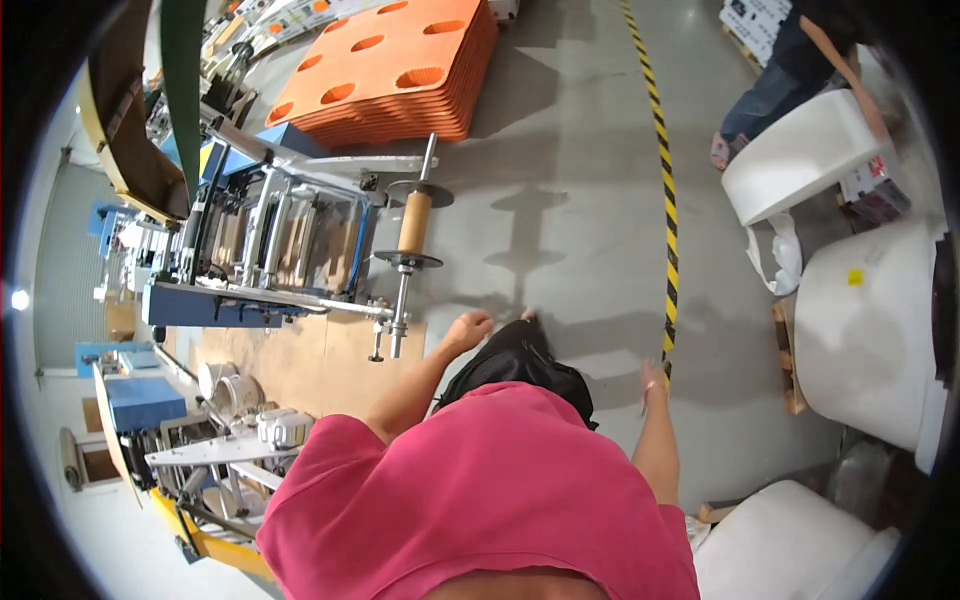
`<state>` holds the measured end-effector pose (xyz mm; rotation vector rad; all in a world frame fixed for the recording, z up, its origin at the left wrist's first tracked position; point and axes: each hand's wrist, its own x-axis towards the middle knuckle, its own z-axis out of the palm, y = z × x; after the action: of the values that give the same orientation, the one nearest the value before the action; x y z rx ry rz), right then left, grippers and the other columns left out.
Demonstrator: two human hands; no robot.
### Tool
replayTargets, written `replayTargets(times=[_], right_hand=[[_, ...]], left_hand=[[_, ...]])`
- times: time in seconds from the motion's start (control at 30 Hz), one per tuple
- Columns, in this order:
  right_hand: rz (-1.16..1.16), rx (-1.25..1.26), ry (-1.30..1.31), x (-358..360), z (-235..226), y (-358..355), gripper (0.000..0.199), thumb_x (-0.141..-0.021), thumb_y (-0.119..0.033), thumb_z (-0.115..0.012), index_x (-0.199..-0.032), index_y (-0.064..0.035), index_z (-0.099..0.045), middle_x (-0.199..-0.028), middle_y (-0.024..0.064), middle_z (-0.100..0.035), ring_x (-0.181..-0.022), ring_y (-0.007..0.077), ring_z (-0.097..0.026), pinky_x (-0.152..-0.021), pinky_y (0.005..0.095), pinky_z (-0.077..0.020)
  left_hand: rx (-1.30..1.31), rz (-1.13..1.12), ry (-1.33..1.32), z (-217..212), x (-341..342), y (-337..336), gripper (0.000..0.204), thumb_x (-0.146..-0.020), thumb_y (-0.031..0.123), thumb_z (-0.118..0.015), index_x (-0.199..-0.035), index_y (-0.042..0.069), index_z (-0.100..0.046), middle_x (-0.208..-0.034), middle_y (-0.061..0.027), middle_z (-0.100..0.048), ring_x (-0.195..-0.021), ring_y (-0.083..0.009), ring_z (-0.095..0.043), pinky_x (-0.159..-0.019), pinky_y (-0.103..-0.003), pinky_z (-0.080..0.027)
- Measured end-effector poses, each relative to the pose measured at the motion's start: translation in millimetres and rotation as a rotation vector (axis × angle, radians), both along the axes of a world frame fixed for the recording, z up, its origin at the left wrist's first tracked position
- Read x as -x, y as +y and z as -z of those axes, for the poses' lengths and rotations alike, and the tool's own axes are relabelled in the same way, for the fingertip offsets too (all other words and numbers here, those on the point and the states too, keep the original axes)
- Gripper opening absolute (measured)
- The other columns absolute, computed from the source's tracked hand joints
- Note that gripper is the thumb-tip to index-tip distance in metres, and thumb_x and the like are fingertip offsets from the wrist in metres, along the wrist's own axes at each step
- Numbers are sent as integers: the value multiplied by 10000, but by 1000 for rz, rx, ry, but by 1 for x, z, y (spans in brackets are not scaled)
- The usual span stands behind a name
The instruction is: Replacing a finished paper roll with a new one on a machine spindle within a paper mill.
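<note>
My left hand (468, 331) hangs beside my left hip with its fingers loosely curled, and I see nothing in it. Nearest to it is the end of a metal shaft (399, 325) on a machine; the hand does not touch it. The shaft carries a brown cardboard core (414, 222) between two dark discs. My right hand (653, 377) is low at my right side, over the floor by a yellow-and-black tape line (671, 262). A band circles its wrist. Its fingers are small and blurred, and I make out no object there.
Orange plastic sheets with oval holes (398, 58) are stacked ahead on the left. Large white rolls (865, 335) stand along the right, one on a wooden pallet (787, 355). At the far right, a person (775, 100) leans by a white curved roll (800, 155). Machinery (215, 305) fills the left.
</note>
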<state>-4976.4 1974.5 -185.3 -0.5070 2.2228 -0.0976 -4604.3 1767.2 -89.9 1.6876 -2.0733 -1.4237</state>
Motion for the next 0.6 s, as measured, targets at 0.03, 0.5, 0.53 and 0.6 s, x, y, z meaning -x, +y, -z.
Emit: replayTargets(times=[0.03,0.5,0.53,0.6], right_hand=[[91,217,128,18,20,-16,579,-778,-510,-299,-881,-10,-573,-858,173,-562,-800,297,-536,-682,365,-395],[174,171,-121,-9,129,-250,527,-767,-468,-372,-805,19,-569,-624,168,-536,-586,283,-539,-522,387,-397],[88,208,-83,-15,93,-288,549,-763,-474,-373,-790,41,-561,-670,197,-555,-641,322,-547,-564,405,-398],[-2,216,-163,-17,49,-352,606,-755,-511,-358,-781,64,-550,-745,239,-553,-743,382,-525,-647,425,-388]], left_hand=[[-52,-21,-30,0,-1,-5,296,-729,277,-481,-833,15,-572,-705,-145,-580,-631,-223,-574,-626,-319,-441],[-671,-519,-85,34,-62,-179,315,-768,282,-481,-964,36,-488,-830,-90,-559,-674,-169,-546,-552,-286,-427],[-673,-552,-80,29,-68,-188,304,-772,275,-478,-959,35,-486,-839,-90,-557,-682,-168,-544,-555,-287,-425],[-693,-638,-87,12,-64,-207,263,-771,248,-473,-930,39,-492,-813,-76,-550,-652,-156,-535,-529,-262,-418]])
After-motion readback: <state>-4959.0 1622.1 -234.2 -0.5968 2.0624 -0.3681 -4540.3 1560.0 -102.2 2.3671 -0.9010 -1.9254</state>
